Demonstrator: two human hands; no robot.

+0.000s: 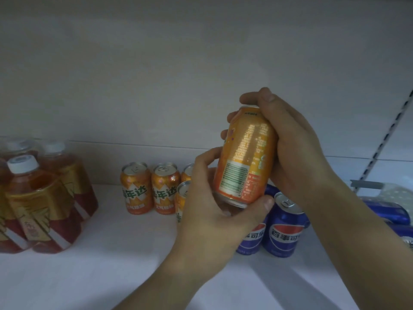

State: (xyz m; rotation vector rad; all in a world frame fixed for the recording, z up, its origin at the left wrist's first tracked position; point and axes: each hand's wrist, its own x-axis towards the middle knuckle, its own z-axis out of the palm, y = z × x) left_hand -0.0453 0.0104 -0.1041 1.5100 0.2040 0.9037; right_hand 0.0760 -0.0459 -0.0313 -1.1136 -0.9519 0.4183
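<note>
An orange soda can [244, 155] hangs in the air above the white shelf [111, 253], tilted slightly, its barcode side facing me. My right hand [292, 146] wraps round its upper half from the right, fingers curled over the top rim. From below left, my left hand [214, 211] grips the can's bottom end with thumb and curled fingers. Behind my left hand stand several matching orange cans [136, 189] upright on the shelf, partly hidden.
Two blue cola cans [283, 224] stand upright under my right wrist. A shrink-wrapped pack of amber tea bottles [40, 198] sits at the far left. More blue cans in plastic wrap [388, 211] lie at the right by a slotted shelf upright [388, 135].
</note>
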